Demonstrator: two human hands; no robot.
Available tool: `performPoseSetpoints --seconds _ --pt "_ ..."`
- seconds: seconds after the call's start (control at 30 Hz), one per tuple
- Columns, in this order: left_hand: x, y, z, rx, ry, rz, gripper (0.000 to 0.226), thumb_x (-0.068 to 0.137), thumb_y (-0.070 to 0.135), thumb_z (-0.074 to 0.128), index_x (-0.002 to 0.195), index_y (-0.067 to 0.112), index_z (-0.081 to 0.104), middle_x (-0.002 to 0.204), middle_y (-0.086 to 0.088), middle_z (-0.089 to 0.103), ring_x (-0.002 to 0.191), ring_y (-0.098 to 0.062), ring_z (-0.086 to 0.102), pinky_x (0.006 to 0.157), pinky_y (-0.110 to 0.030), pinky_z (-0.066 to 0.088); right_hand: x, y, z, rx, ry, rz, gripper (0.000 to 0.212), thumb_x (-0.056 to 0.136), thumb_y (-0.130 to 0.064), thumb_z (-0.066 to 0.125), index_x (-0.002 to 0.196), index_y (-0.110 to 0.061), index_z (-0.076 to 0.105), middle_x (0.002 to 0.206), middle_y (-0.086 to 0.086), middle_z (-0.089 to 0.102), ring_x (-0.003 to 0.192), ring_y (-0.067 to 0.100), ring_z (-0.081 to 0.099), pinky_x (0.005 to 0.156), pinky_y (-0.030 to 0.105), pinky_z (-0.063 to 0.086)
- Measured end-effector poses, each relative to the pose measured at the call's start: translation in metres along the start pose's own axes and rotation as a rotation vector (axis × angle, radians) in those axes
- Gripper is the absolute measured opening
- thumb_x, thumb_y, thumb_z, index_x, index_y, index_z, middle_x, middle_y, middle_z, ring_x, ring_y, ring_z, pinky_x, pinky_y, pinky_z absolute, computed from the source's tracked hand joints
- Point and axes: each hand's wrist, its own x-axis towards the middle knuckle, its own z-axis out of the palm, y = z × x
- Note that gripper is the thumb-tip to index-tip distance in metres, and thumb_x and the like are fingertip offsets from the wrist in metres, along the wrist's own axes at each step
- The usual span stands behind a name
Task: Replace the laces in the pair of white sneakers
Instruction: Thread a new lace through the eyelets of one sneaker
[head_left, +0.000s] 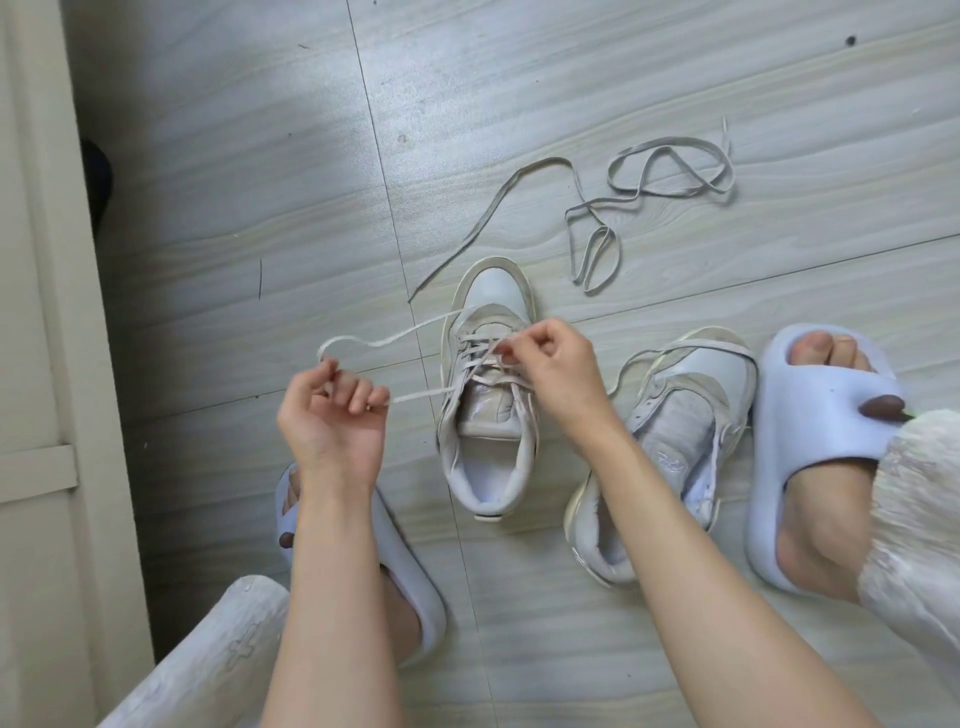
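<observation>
Currently 2 white sneakers on the floor (571, 78), grey wood-look planks, betw. the person's feet in pale slides. Centre sneaker (488, 395) upright, toe pointing away from the person, near mid-floor; partly laced w/ a white lace (415, 325), crossings visible over the tongue.

L hand (332, 410): palm up, left of the centre sneaker, fingers curled closed on 1 end of the white lace. Lace runs taut from the fingers to the sneaker's eyelets; a 2nd strand loops up past the thumb and back toward the toe area.

R hand (556, 364): over the sneaker's right eyelet row, thumb + forefinger pinched closed on the lace at the crossings. Exact eyelet: cannot tell, fingers cover it.

2nd sneaker (685, 415): just right of the 1st, tipped onto its side, partly hidden by the R forearm, touching the right slide (810, 447). Some lace hangs loose at its toe end; how far it is laced, cannot tell.

Loose grey lace (597, 218): lies in coils on the floor beyond both sneakers, toward the far right edge, 1 end trailing close to the centre sneaker's toe. Left slide (395, 561) near the bottom edge, under the L forearm.
</observation>
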Motion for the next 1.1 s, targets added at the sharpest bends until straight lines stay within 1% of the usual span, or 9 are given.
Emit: performPoseSetpoints --seconds 0.1,0.23,0.47,0.67,0.73,0.8,0.93,1.0,1.1 --pt "0.001 0.009 -0.013 0.02 -0.001 -0.015 0.016 0.073 0.028 0.055 0.061 0.018 0.048 0.046 0.006 0.022 0.04 -0.009 0.019 0.042 -0.02 0.022 0.004 -0.017 -0.014 0.34 -0.002 0.036 0.018 0.095 -0.004 0.044 0.08 -0.013 0.049 0.08 0.003 0.07 0.08 0.016 0.066 0.069 0.023 0.049" --pt "0.003 0.003 -0.019 -0.023 0.067 -0.041 0.041 0.088 0.039 0.053 0.052 0.018 0.048 0.042 0.007 0.026 0.038 -0.008 0.024 0.043 -0.019 0.026 0.01 -0.029 -0.029 0.662 0.048 0.108 0.021 0.097 -0.002 0.037 0.078 -0.008 0.045 0.058 0.004 0.059 0.064 0.02 0.062 0.076 0.034 0.054" --pt "0.006 0.0 -0.03 -0.14 0.152 -0.06 0.047 0.091 0.038 0.05 0.049 0.018 0.048 0.041 0.007 0.027 0.033 -0.007 0.024 0.038 -0.017 0.024 0.007 -0.021 -0.017 0.579 -0.023 0.135 0.023 0.097 0.0 0.035 0.076 -0.01 0.038 0.061 0.005 0.039 0.053 0.016 0.039 0.057 0.028 0.045" --pt "0.004 0.008 -0.031 0.837 -0.202 -0.304 0.034 0.08 0.041 0.058 0.06 0.014 0.051 0.036 0.008 0.017 0.03 -0.006 0.014 0.033 -0.017 0.015 0.011 -0.031 -0.024 0.279 0.042 0.112 0.02 0.093 -0.004 0.046 0.075 -0.014 0.048 0.058 0.003 0.045 0.041 0.008 0.034 0.044 0.021 0.028" --pt "0.005 0.007 -0.026 0.828 -0.215 -0.248 0.031 0.08 0.028 0.059 0.053 0.016 0.049 0.038 0.007 0.021 0.033 -0.008 0.017 0.036 -0.018 0.02 0.014 -0.031 -0.035 -0.018 0.11 0.047 0.019 0.089 -0.011 0.051 0.072 -0.019 0.053 0.059 0.0 0.053 0.04 0.002 0.041 0.051 0.022 0.033" --pt "0.006 0.003 -0.022 0.628 -0.157 -0.175 0.043 0.088 0.016 0.05 0.045 0.02 0.047 0.043 0.006 0.028 0.037 -0.009 0.026 0.04 -0.019 0.031 0.016 -0.031 -0.047 -0.37 0.104 -0.008 0.014 0.086 -0.018 0.057 0.072 -0.021 0.059 0.07 -0.002 0.063 0.059 0.003 0.052 0.065 0.024 0.038" --pt "0.006 -0.005 -0.013 0.238 -0.058 -0.158 0.046 0.089 0.014 0.038 0.043 0.019 0.043 0.047 0.004 0.03 0.043 -0.012 0.032 0.055 -0.023 0.042 0.014 -0.031 -0.066 -0.708 -0.189 0.163 0.014 0.079 -0.03 0.071 0.079 -0.015 0.07 0.071 -0.002 0.065 0.07 0.011 0.056 0.058 0.022 0.038" --pt "0.003 -0.005 -0.009 0.307 -0.082 -0.198 0.036 0.088 0.014 0.036 0.055 0.013 0.049 0.046 0.004 0.027 0.039 -0.012 0.028 0.058 -0.027 0.04 0.01 -0.031 -0.066 -0.733 -0.294 0.212 0.024 0.076 -0.037 0.074 0.082 -0.013 0.074 0.076 0.0 0.068 0.075 0.014 0.06 0.063 0.023 0.04" --pt "0.001 -0.007 -0.004 0.754 -0.212 -0.287 0.032 0.094 0.029 0.043 0.076 0.007 0.057 0.042 0.008 0.018 0.034 -0.009 0.018 0.052 -0.025 0.038 0.006 -0.033 -0.06 -0.591 -0.358 0.166 0.022 0.076 -0.039 0.073 0.077 -0.017 0.076 0.097 0.007 0.072 0.101 0.017 0.061 0.076 0.023 0.042"
